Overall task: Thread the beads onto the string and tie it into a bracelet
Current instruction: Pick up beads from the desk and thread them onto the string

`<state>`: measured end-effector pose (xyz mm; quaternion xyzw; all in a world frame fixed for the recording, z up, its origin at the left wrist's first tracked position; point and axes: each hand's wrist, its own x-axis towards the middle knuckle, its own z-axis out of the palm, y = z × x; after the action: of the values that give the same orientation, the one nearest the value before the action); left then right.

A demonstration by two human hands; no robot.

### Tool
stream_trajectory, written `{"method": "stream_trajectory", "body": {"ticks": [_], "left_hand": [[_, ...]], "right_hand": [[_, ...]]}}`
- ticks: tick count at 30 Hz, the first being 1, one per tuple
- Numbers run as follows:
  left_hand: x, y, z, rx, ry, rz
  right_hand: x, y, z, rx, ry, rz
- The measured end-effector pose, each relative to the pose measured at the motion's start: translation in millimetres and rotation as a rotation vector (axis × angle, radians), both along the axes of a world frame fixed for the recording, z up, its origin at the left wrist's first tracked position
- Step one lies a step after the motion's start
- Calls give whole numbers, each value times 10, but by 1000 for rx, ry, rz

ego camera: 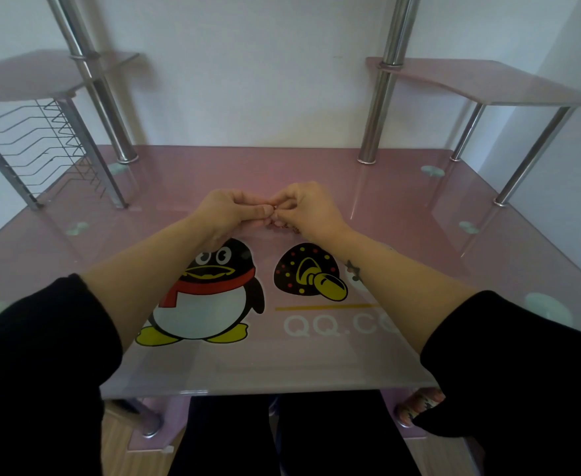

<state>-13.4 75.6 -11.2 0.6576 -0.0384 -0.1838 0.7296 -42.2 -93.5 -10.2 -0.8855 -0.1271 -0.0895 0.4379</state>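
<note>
My left hand (pixel 232 209) and my right hand (pixel 308 207) meet fingertip to fingertip above the middle of the pink glass desk (pixel 402 235). Between the fingertips both hands pinch a small dark red bead (pixel 274 208); the string itself is too thin to make out. A short strand of dark red beads (pixel 284 227) hangs or lies just below my right hand, partly hidden by the wrist. The fingers of both hands are curled in.
A penguin picture (pixel 210 290) and a mushroom picture (pixel 308 271) are printed on the desk under my forearms. Chrome posts (pixel 380 108) hold pink shelves at the back left and right. A wire rack (pixel 42 146) stands at the far left.
</note>
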Motion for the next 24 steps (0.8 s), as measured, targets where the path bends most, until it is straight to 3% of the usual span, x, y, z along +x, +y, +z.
{"method": "stream_trajectory", "body": {"ticks": [11, 18, 24], "left_hand": [[-36, -44, 10, 13, 49, 53], [-18, -66, 45, 180, -113, 120], [21, -92, 168, 129, -127, 54]], "right_hand": [[34, -24, -41, 41, 54, -24], [34, -60, -18, -113, -32, -65], [-12, -121, 55, -71, 14, -37]]}}
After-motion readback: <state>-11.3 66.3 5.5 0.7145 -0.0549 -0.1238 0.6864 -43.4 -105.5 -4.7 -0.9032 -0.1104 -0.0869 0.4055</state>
